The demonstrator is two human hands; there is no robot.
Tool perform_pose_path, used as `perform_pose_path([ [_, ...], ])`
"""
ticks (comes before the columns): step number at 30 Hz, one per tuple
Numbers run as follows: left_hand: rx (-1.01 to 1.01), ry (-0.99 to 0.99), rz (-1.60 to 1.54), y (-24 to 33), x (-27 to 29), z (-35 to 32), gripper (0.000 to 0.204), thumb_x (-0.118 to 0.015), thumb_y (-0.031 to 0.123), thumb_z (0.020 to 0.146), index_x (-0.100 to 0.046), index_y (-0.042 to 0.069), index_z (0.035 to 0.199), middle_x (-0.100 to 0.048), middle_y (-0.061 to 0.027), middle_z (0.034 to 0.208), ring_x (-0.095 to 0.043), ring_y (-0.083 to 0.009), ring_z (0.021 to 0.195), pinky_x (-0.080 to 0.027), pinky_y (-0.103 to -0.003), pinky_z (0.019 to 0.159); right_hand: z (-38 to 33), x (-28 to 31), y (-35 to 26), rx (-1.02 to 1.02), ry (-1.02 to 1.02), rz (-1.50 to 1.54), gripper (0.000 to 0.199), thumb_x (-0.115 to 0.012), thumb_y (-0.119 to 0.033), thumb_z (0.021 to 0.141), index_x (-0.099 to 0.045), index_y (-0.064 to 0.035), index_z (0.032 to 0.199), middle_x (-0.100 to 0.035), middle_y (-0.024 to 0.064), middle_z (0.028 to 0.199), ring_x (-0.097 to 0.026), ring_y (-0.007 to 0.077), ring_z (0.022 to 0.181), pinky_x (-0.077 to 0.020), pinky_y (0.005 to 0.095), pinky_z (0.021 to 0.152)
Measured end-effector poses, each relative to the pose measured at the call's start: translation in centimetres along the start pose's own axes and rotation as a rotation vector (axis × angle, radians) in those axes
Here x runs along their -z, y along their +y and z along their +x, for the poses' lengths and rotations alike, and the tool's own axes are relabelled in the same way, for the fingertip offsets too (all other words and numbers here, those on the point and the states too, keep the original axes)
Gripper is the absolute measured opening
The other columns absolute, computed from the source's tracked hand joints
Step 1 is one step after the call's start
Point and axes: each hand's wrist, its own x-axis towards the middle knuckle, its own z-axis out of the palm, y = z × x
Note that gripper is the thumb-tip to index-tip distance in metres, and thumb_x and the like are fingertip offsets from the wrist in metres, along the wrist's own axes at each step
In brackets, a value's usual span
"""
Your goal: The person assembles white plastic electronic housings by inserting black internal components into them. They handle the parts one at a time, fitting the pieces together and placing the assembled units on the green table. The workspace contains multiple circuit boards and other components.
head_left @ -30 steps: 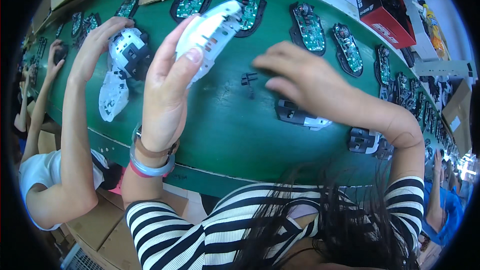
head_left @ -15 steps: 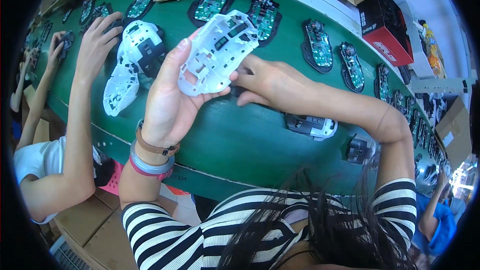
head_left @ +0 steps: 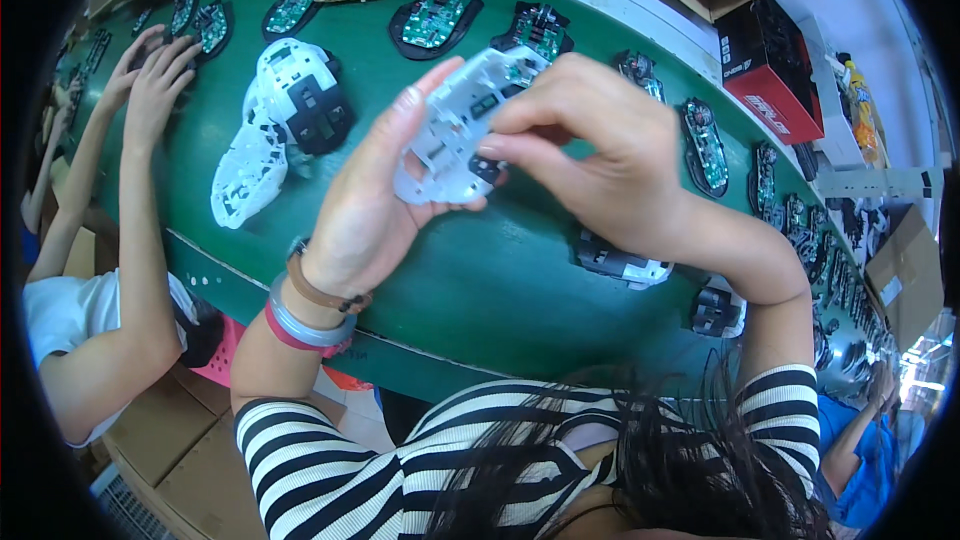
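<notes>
"Step now?"
"Prob. fitting small black part (head_left: 484,169) to white shell (head_left: 450,183). Shell's in L hand (head_left: 365,185), above desk (head_left: 480,290), gripped thumb vs. fingers. R hand (head_left: 610,150) is at its inner face, thumb & index close together; can't tell if they pinch the part."
"Next move?"
"Calls for steady L, careful R fingertip pressure, I'd say."
"Hidden?"
"R fingers block some of shell; L fingers mostly behind it."

They wear a ribbed top (head_left: 470,430) in black and white stripes, its sleeves (head_left: 305,460) short. The left wrist (head_left: 340,258) bears a brown strap (head_left: 322,292), a pale bangle (head_left: 283,314), perhaps translucent, and a pink band (head_left: 290,340). The hair (head_left: 500,480) is long and dark.
</notes>
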Motion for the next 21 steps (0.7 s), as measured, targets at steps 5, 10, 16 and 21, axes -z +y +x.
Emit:
perform_pose_path([
  [5,-0.111,0.016,0.234,0.1,-0.7,-0.6,0.073,-0.065,0.015,0.087,-0.029,0.005,0.150,-0.048,-0.0089,0.138,-0.055,-0.0182,0.117,-0.050,-0.035,0.095,0.2,-1.8,0.8,0.099,0.039,-0.162,0.016,-0.074,-0.003,0.075,-0.061,-0.0049,0.084,-0.055,0.0095,0.077,-0.060,0.0291,0.070,-0.0506,0.0357,0.057],
  [10,-0.200,0.113,0.338,-0.3,-0.3,-0.6,0.065,-0.064,0.007,0.088,-0.036,0.003,0.146,-0.052,-0.0088,0.133,-0.055,-0.0167,0.115,-0.051,-0.032,0.092,1.1,-1.7,-0.5,-0.695,-0.046,0.577,0.011,-0.069,0.000,0.085,-0.064,0.0014,0.095,-0.069,0.0072,0.098,-0.068,0.0096,0.081,-0.0559,0.0261,0.062],
  [16,-0.242,0.148,0.381,-0.1,0.1,-0.6,0.058,-0.064,0.008,0.090,-0.040,0.004,0.143,-0.058,-0.0072,0.124,-0.059,-0.0138,0.105,-0.051,-0.027,0.082,0.1,-2.3,0.3,-0.327,-0.020,0.216,0.018,-0.070,0.005,0.079,-0.063,-0.0006,0.095,-0.065,0.0096,0.088,-0.069,0.0207,0.075,-0.0560,0.0298,0.061],
  [21,-0.206,0.172,0.315,0.1,0.0,-0.8,0.051,-0.059,0.000,0.089,-0.047,0.003,0.138,-0.061,-0.0063,0.115,-0.060,-0.0095,0.096,-0.053,-0.025,0.075,0.0,-2.6,0.3,0.051,-0.029,-0.215,0.020,-0.070,-0.001,0.071,-0.063,-0.0057,0.089,-0.061,0.0073,0.081,-0.062,0.0250,0.071,-0.0502,0.0338,0.057],
])
